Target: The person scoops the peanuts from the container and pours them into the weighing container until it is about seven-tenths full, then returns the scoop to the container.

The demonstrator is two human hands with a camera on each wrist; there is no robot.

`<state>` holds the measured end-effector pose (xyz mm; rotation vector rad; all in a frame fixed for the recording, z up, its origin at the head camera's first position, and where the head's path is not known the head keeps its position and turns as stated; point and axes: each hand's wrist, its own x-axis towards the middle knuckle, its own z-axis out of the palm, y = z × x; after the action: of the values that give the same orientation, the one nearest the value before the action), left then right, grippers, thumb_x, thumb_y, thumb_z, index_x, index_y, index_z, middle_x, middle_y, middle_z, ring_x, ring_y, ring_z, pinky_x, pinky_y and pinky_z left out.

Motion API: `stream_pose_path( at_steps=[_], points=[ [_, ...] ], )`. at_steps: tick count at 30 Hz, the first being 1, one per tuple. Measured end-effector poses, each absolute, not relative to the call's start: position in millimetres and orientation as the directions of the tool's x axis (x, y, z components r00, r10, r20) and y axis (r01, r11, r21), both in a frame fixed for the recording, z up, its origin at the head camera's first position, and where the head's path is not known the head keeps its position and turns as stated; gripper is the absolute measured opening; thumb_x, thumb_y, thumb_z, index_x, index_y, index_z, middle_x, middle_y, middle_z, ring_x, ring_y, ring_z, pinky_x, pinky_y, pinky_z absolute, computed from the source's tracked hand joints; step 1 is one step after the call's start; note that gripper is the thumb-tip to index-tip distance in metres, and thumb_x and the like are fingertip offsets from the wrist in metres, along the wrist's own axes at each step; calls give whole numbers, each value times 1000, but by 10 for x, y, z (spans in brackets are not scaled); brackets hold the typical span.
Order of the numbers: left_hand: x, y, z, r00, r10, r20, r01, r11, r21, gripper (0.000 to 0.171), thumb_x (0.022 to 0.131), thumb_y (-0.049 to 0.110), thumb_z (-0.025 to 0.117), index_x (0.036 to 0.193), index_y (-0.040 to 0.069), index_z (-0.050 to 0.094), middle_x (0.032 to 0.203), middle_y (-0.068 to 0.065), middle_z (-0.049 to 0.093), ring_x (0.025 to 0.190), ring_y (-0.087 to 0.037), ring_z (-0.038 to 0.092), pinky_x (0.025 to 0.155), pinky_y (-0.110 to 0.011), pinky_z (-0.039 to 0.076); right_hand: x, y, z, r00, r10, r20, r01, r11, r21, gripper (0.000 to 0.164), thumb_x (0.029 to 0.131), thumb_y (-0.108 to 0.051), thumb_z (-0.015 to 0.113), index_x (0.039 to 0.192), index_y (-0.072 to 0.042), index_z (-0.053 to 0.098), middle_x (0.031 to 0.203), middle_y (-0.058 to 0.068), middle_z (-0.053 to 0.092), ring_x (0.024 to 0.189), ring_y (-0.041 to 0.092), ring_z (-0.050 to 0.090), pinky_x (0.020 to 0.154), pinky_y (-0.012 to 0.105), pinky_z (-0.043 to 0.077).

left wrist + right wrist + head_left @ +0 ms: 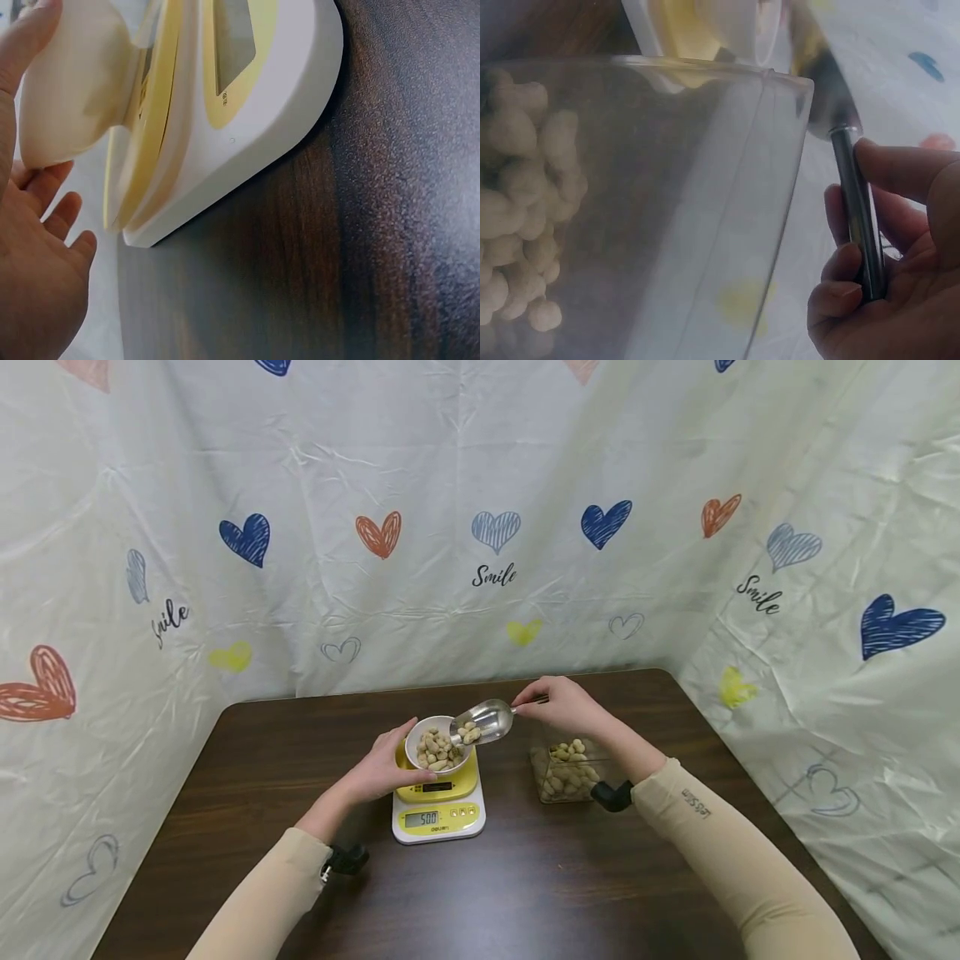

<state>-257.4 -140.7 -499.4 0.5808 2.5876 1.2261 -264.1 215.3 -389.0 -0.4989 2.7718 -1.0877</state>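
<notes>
A white bowl of unshelled peanuts sits on the yellow-topped kitchen scale. My left hand holds the bowl from the left, thumb on the near side and fingers around the far side. In the left wrist view, the thumb and fingertips lie against the bowl's outer wall. My right hand grips the handle of a metal scoop. Several peanuts lie in the scoop, whose mouth tilts down at the bowl's right rim. The scale's display appears to read 50.0.
Right of the scale stands a clear plastic container with more peanuts, below my right forearm. All this rests on a dark wooden table. A white curtain printed with hearts hangs behind and along both sides.
</notes>
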Motion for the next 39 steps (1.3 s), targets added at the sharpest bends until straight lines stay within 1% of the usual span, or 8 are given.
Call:
stream_pose_path(
  at_steps=[5,10,13,19,26,31,36,39],
  points=[
    [-2586,-1392,-4995,-900,435,-20,260,574,776,116,76,58,86,164,17,24,161,-16,29,148,-34,23,114,-62,27,-2634,2137,-3860,-937,-341,71,-314,740,-595,18,98,-30,71,111,-20,80,114,0,67,105,22,60,86,44,50],
    [-2604,-1376,-4994,-897,441,-11,274,575,771,115,76,59,86,164,16,25,161,-15,31,148,-33,23,114,-61,27,-2622,2161,-3804,-934,-336,121,-343,754,-559,17,96,-28,73,109,-19,81,108,-1,69,104,22,62,88,45,49],
    [-2606,-1370,-4989,-895,445,-14,273,574,772,116,76,58,86,164,16,24,161,-15,30,148,-33,22,115,-61,26,-2595,2199,-3771,-936,-327,128,-340,751,-566,17,96,-27,73,109,-20,81,109,-1,70,107,23,62,91,46,49],
    [-2594,-1366,-4978,-893,450,-18,274,575,771,115,76,58,85,164,16,24,162,-15,29,149,-34,21,115,-62,25,-2503,2371,-3696,-953,-283,109,-289,736,-613,18,99,-31,71,112,-22,79,118,0,67,115,24,60,95,49,48],
    [-2576,-1379,-4997,-896,443,-28,260,575,776,114,77,58,85,164,17,23,163,-15,27,149,-34,21,114,-63,26,-2362,2760,-3593,-968,-223,119,-247,735,-631,27,100,-41,68,118,-23,76,127,2,65,118,27,59,92,51,50],
    [-2561,-1397,-5009,-900,435,-28,253,574,779,114,78,57,85,164,16,23,163,-16,27,149,-35,21,113,-64,26,-2247,3089,-3532,-979,-158,132,-206,742,-638,34,100,-43,66,119,-16,75,127,7,64,113,29,61,88,48,52],
    [-2550,-1409,-5018,-900,435,-37,248,580,775,115,78,59,84,165,16,22,163,-16,27,149,-35,21,114,-64,26,-2136,3348,-3464,-985,-116,132,-173,760,-626,33,101,-39,67,115,-10,72,119,11,68,105,28,64,80,38,53],
    [-2551,-1411,-5020,-900,433,-40,242,575,782,116,77,59,84,165,17,21,163,-15,26,149,-34,20,114,-64,26,-2086,3446,-3424,-986,-119,117,-166,767,-620,32,100,-37,68,113,-9,71,116,11,69,104,28,65,81,38,52]
  ],
)
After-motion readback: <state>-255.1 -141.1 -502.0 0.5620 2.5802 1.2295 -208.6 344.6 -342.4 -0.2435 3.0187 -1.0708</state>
